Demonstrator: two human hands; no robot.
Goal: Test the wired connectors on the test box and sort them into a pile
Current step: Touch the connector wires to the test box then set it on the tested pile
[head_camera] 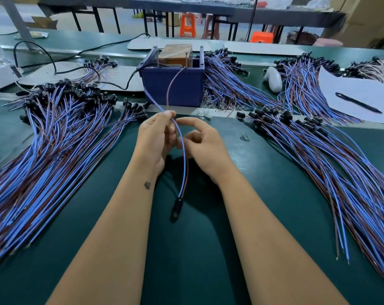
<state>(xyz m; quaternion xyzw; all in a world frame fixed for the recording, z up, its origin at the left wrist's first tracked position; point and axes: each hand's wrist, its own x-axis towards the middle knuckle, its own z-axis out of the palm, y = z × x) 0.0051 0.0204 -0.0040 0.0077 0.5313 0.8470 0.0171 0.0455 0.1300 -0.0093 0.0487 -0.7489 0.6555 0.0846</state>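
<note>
My left hand (154, 139) pinches the blue and brown wires of one wired connector (182, 164) in front of the test box (173, 84). The wires' free ends rise toward the box; the brown one reaches its top. The connector's black socket (176, 208) hangs low between my forearms. My right hand (203, 146) is beside the left, fingers curled, thumb and fingertips close to the blue wire; whether it grips the wire is unclear. A big pile of connectors (54, 139) lies left, another pile (329, 161) right.
The blue bin holding the test box has a wooden block (175, 53) inside and a black cable (120, 84) running left. More connectors (230, 84) lie behind. A pen (358, 102) lies on white paper (351, 93) at right. A small glass bulb (245, 137) sits on the green mat.
</note>
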